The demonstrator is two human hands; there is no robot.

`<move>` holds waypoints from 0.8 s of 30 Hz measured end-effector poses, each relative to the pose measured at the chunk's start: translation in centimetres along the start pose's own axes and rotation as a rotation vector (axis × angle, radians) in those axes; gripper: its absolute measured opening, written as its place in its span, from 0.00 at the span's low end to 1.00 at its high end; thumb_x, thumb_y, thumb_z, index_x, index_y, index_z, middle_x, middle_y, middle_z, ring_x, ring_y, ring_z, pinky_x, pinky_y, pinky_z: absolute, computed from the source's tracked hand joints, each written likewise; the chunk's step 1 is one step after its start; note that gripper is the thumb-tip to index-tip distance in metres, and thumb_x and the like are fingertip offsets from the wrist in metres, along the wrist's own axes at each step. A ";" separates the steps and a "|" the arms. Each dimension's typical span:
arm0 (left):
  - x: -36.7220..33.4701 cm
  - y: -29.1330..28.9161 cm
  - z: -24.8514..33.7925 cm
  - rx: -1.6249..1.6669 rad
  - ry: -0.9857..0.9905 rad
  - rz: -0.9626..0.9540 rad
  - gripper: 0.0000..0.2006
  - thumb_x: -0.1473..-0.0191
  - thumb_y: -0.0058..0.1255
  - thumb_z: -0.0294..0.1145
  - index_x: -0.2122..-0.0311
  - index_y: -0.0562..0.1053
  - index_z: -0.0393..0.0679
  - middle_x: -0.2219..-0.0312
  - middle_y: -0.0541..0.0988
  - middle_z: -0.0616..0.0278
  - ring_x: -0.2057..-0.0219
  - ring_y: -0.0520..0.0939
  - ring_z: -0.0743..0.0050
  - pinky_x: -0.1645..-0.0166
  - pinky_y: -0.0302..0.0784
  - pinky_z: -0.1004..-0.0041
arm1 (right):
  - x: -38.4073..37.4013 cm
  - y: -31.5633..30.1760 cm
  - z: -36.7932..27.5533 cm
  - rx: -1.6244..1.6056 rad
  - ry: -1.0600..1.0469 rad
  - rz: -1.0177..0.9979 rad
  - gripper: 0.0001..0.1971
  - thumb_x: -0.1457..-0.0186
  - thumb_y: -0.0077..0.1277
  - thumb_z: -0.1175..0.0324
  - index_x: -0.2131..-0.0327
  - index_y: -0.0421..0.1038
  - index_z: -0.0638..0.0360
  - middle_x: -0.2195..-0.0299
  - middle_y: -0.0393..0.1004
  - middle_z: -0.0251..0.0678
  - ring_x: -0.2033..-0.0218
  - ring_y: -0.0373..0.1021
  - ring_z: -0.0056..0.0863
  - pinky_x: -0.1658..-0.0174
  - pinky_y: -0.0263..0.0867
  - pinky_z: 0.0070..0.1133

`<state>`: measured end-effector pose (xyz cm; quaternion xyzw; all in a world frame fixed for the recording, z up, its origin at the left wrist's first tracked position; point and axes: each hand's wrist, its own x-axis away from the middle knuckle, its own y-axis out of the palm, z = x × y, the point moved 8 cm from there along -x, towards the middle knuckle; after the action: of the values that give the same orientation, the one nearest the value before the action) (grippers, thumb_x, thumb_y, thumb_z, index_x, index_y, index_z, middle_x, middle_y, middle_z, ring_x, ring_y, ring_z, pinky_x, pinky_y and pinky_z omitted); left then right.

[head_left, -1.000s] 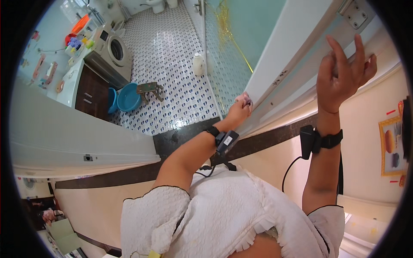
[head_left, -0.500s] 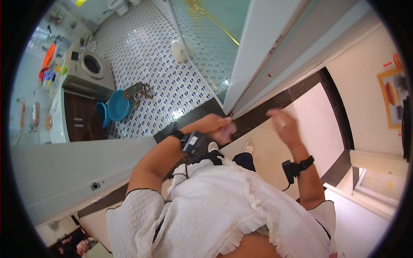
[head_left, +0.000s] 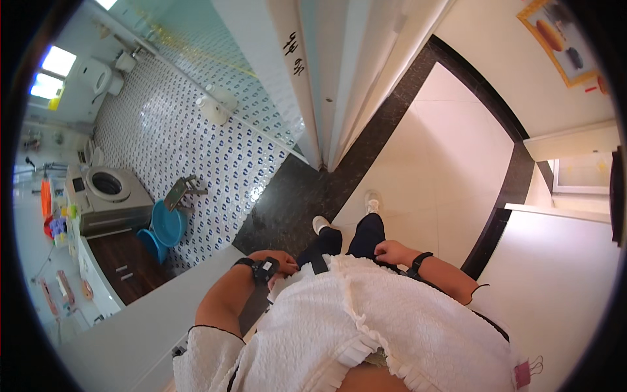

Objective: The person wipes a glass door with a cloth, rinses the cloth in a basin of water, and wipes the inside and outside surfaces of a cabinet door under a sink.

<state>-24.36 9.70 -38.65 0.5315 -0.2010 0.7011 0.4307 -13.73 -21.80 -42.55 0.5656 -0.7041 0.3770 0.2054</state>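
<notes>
Both my hands have dropped from the white sliding door (head_left: 339, 85) to my white fluffy top's hem (head_left: 339, 274); left hand (head_left: 277, 258) and right hand (head_left: 390, 251) grip it loosely, hem running crosswise, open cream tiled floor (head_left: 444, 170) ahead.

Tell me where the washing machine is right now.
In the head view, the washing machine sits at the far left, on the patterned bathroom floor, just above the blue basin.

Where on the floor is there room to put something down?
The cream floor tiles right of the shoes, bordered by the black strip, are bare. The patterned bathroom floor is open near the glass wall. It is crowded by the washing machine, where blue basins and a small stool sit. Both hands, left and right, rest at the white top.
</notes>
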 end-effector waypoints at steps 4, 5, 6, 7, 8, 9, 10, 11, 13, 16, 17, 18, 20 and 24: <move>-0.2 -1.6 3.6 -0.049 0.342 0.049 0.18 0.50 0.53 0.44 0.62 0.75 0.39 0.73 0.79 0.61 0.69 0.78 0.67 0.64 0.74 0.68 | 2.1 0.4 1.7 -0.181 0.064 0.088 0.13 0.48 0.53 0.64 0.62 0.72 0.61 0.69 0.76 0.35 0.67 0.70 0.27 0.62 0.66 0.24; -0.2 -3.2 4.5 -0.238 0.389 0.100 0.15 0.52 0.53 0.42 0.66 0.75 0.41 0.74 0.79 0.61 0.71 0.78 0.63 0.66 0.73 0.66 | 3.2 0.7 2.6 -0.318 0.100 0.042 0.12 0.48 0.52 0.63 0.63 0.72 0.60 0.70 0.75 0.31 0.69 0.68 0.23 0.64 0.65 0.22; 0.2 -4.3 4.8 -0.400 0.432 0.166 0.12 0.54 0.54 0.41 0.70 0.76 0.42 0.76 0.78 0.61 0.72 0.79 0.60 0.68 0.73 0.65 | 4.1 0.9 2.4 -0.439 0.126 -0.027 0.11 0.47 0.52 0.63 0.64 0.73 0.60 0.72 0.73 0.28 0.71 0.66 0.20 0.66 0.64 0.21; 0.9 -6.2 4.6 -0.581 0.454 0.353 0.11 0.56 0.54 0.40 0.72 0.76 0.44 0.77 0.78 0.61 0.72 0.79 0.59 0.68 0.73 0.63 | 5.3 1.0 1.5 -0.480 0.188 -0.121 0.11 0.47 0.52 0.63 0.65 0.73 0.59 0.73 0.72 0.25 0.72 0.64 0.18 0.67 0.62 0.19; 2.0 -8.0 4.3 -0.757 0.471 0.543 0.09 0.57 0.54 0.39 0.73 0.76 0.45 0.77 0.78 0.61 0.72 0.79 0.58 0.69 0.73 0.62 | 6.6 0.7 0.6 -0.518 0.249 -0.218 0.10 0.47 0.52 0.63 0.65 0.73 0.59 0.74 0.71 0.23 0.73 0.63 0.16 0.68 0.60 0.18; 3.4 -9.2 4.6 -0.936 0.486 0.733 0.08 0.58 0.54 0.39 0.75 0.76 0.47 0.78 0.78 0.60 0.73 0.79 0.57 0.69 0.73 0.61 | 7.6 0.6 0.0 -0.561 0.311 -0.311 0.10 0.47 0.52 0.63 0.66 0.73 0.58 0.75 0.69 0.21 0.73 0.61 0.14 0.69 0.59 0.17; 4.0 -9.3 4.7 -0.981 0.472 0.673 0.08 0.58 0.54 0.39 0.75 0.76 0.48 0.78 0.78 0.60 0.72 0.79 0.58 0.69 0.73 0.61 | 7.7 0.7 0.0 -0.540 0.311 -0.358 0.09 0.47 0.52 0.64 0.66 0.73 0.58 0.75 0.69 0.21 0.74 0.60 0.13 0.70 0.58 0.16; 4.6 -9.2 4.9 -1.023 0.457 0.614 0.07 0.58 0.53 0.39 0.75 0.77 0.49 0.78 0.78 0.60 0.71 0.80 0.59 0.69 0.73 0.60 | 7.8 0.8 0.1 -0.516 0.312 -0.406 0.09 0.47 0.52 0.64 0.66 0.73 0.57 0.76 0.69 0.21 0.75 0.59 0.13 0.71 0.57 0.15; 3.2 -8.2 4.3 -0.946 0.286 0.366 0.12 0.57 0.53 0.46 0.74 0.78 0.48 0.78 0.78 0.60 0.71 0.80 0.58 0.69 0.74 0.60 | 8.2 -0.3 -0.5 -0.488 0.302 -0.465 0.08 0.48 0.52 0.64 0.66 0.73 0.56 0.77 0.68 0.19 0.77 0.58 0.13 0.73 0.56 0.15; 1.6 -3.0 6.4 -0.770 0.226 0.345 0.23 0.56 0.51 0.58 0.73 0.78 0.46 0.71 0.78 0.57 0.67 0.79 0.55 0.66 0.74 0.60 | 8.4 -0.8 0.8 -0.542 0.316 -0.522 0.08 0.48 0.52 0.65 0.66 0.73 0.56 0.77 0.68 0.19 0.77 0.58 0.13 0.73 0.56 0.15; -0.1 -0.7 6.3 -0.738 0.189 0.372 0.26 0.56 0.50 0.62 0.72 0.78 0.45 0.69 0.77 0.56 0.66 0.79 0.55 0.65 0.74 0.61 | 8.5 -1.3 1.5 -0.539 0.312 -0.525 0.08 0.48 0.52 0.65 0.66 0.72 0.56 0.77 0.67 0.19 0.76 0.59 0.13 0.73 0.56 0.15; -1.5 1.4 6.7 -0.607 0.251 0.360 0.27 0.55 0.50 0.63 0.71 0.78 0.45 0.66 0.76 0.56 0.66 0.79 0.55 0.63 0.75 0.61 | 8.6 -1.6 2.1 -0.546 0.315 -0.524 0.08 0.48 0.52 0.65 0.66 0.72 0.55 0.77 0.67 0.19 0.76 0.59 0.13 0.73 0.57 0.15; -2.7 5.4 10.3 -0.581 0.427 0.338 0.18 0.47 0.47 0.48 0.62 0.75 0.43 0.65 0.75 0.54 0.58 0.76 0.54 0.55 0.72 0.62 | 9.2 -2.4 3.4 -0.573 0.318 -0.513 0.08 0.49 0.52 0.65 0.66 0.72 0.55 0.76 0.67 0.20 0.75 0.59 0.13 0.72 0.57 0.15; -11.7 10.2 7.3 0.041 0.391 0.268 0.18 0.46 0.46 0.42 0.53 0.72 0.47 0.60 0.77 0.54 0.57 0.77 0.54 0.54 0.71 0.62 | 10.8 -4.0 5.8 -0.634 0.291 -0.545 0.09 0.50 0.53 0.65 0.65 0.72 0.55 0.73 0.69 0.21 0.72 0.61 0.14 0.68 0.59 0.16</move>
<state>-27.80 -5.88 -45.05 0.3627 -0.1685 0.8456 0.3537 -12.16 -33.48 -37.26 0.5809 -0.5738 0.1500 0.5575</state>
